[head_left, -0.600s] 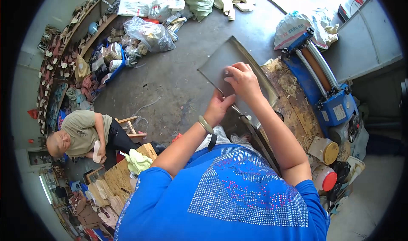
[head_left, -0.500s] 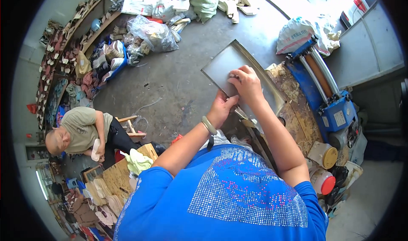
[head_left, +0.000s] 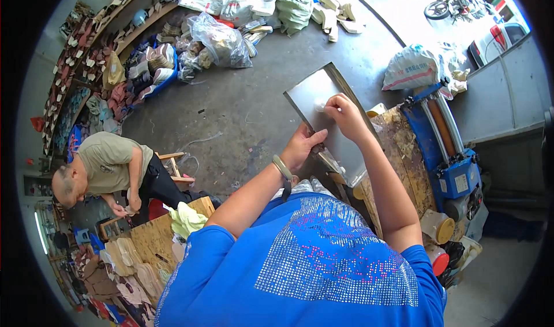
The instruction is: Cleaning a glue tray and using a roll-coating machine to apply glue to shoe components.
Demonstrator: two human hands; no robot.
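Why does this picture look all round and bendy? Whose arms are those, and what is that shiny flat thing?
The camera sits on a person's head and looks down, and its wide lens bends the edges. The arms belong to that person, in a blue shirt. The left hand holds the edge of a grey metal sheet. The right hand presses something small and white on it; I cannot tell what. The sheet lies over a worn wooden bench, beside a blue roller machine. Another person crouches on the floor at the left.
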